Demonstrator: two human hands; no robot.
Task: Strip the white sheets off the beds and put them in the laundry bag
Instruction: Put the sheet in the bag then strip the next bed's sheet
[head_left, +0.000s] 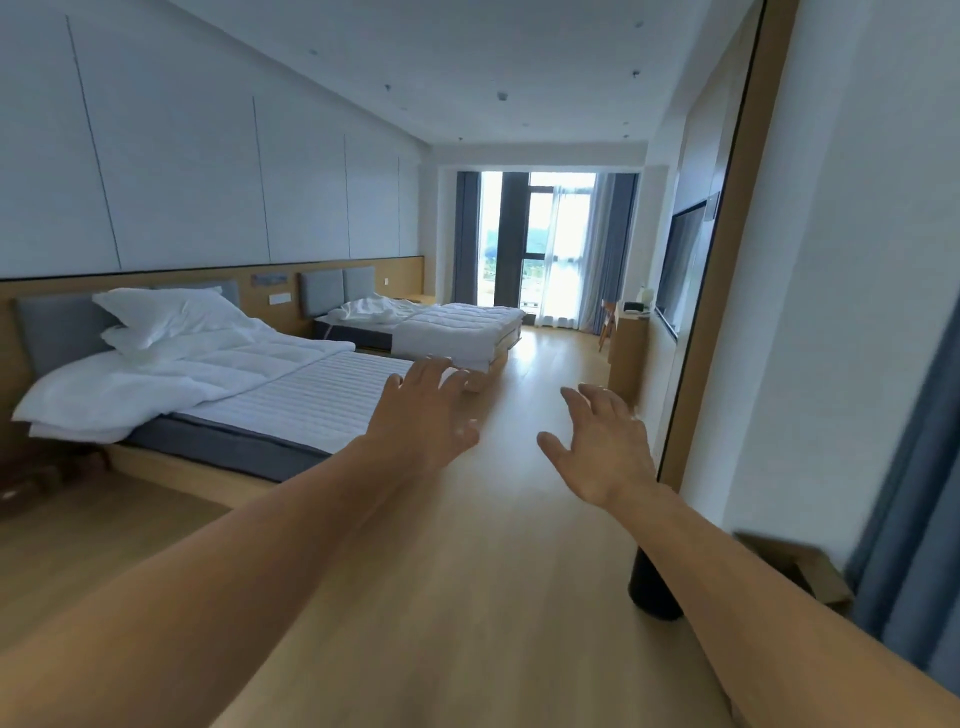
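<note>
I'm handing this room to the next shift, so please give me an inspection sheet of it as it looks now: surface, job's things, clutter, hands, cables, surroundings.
Surface: light wooden floor, bare between the arms.
Job's things: near bed with rumpled white bedding and pillows heaped at its head, and a quilted pad exposed at its foot; far bed also covered in white; no laundry bag in view.
Clutter: black cylinder on the floor by the right forearm; cardboard box by the right wall.
Grippers: left hand and right hand both open, held out forward, holding nothing.
Cables: nothing seen.
Surroundings: window with curtains at the far end; television on the right wall; desk below it.
</note>
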